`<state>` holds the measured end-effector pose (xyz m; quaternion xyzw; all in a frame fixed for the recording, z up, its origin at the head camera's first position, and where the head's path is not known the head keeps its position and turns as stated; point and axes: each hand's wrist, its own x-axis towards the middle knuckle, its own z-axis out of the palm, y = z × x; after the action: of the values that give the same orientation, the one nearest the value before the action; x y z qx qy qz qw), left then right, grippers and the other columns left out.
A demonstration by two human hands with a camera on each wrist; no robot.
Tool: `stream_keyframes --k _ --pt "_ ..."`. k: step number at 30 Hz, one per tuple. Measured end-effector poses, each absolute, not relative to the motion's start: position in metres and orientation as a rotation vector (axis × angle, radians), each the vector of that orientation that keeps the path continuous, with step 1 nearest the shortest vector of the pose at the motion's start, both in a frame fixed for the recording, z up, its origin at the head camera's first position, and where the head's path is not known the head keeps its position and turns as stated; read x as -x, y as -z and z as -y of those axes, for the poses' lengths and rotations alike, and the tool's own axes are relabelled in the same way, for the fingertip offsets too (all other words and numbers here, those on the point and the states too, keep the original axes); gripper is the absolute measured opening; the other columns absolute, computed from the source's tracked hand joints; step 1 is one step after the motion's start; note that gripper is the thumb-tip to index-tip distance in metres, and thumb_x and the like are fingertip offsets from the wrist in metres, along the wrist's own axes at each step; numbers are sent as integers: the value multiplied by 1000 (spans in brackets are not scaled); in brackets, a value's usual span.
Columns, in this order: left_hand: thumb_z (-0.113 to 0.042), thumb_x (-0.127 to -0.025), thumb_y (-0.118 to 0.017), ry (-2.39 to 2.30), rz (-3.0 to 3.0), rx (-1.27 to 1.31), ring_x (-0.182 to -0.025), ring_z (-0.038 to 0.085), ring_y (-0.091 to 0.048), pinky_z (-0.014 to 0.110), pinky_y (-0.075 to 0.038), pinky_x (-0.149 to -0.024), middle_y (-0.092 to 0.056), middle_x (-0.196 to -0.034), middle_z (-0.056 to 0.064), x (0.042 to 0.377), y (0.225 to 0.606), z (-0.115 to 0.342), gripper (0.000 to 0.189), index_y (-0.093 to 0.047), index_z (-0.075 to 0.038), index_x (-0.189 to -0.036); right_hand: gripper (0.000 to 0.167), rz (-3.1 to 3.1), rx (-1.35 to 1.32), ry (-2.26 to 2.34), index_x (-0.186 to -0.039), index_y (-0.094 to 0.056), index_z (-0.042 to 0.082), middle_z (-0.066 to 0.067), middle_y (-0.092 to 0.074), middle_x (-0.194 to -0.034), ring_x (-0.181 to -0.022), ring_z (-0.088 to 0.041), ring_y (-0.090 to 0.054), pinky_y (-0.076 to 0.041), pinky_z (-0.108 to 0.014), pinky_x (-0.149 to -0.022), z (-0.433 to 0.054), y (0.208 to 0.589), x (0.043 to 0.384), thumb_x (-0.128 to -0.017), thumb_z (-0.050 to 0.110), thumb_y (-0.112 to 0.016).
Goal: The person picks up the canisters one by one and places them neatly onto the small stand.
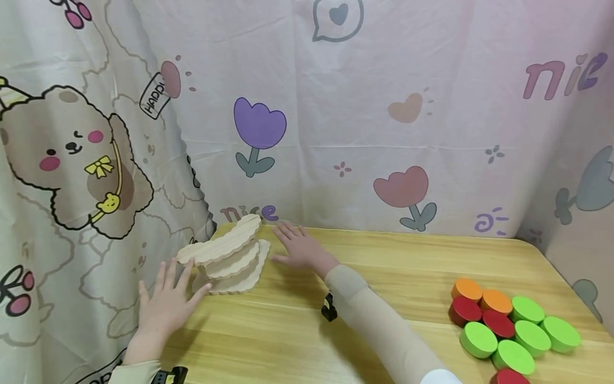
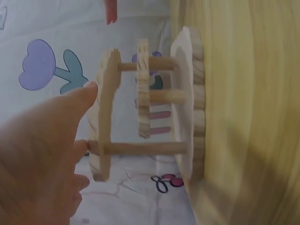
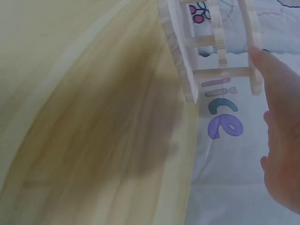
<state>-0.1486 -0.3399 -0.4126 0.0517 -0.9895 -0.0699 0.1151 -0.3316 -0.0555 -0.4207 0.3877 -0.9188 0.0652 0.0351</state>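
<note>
A pale wooden tiered stand with scalloped boards stands at the back left of the table. Round wooden posts join its boards, as the left wrist view shows. My left hand has its fingers spread at the left end of the top board, fingertips right at the edge. On the other side, my right hand reaches out with straight fingers, a little to the right of the stand in the head view. In the right wrist view its thumb overlaps the top board's edge. Neither hand grips anything.
Round blocks lie grouped at the right of the wooden table: orange, dark red and several green. A printed curtain hangs behind the table and along its left side, close to the stand.
</note>
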Motion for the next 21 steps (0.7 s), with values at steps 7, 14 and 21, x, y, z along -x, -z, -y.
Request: stream_keyframes --k 7,14,21 --pt "-66 -95 -40 236 2909 -121 -149 47 3 81 3 -105 -7 -162 26 149 415 346 85 -9 -17 -158 84 2812 -1197 -192 -159 -5 20 2 -1 -166 -154 -20 -2 -8 -45 -126 80 411 338 -96 64 -39" --pt "-65 -93 -47 274 2894 -88 -149 48 -2 83 -2 -103 -11 -161 26 152 417 352 88 -10 -19 -158 85 2843 -1216 -143 -159 -5 21 3 0 -166 -154 -19 -1 -5 -45 -126 95 399 338 -95 66 -38" --pt "-64 -91 -51 270 2902 -49 -148 47 -8 83 -4 -103 -8 -162 24 155 414 356 89 -11 -20 -158 86 2870 -1203 -84 -159 -4 22 2 -2 -166 -154 -18 -1 -5 -45 -126 101 399 339 -94 68 -37"
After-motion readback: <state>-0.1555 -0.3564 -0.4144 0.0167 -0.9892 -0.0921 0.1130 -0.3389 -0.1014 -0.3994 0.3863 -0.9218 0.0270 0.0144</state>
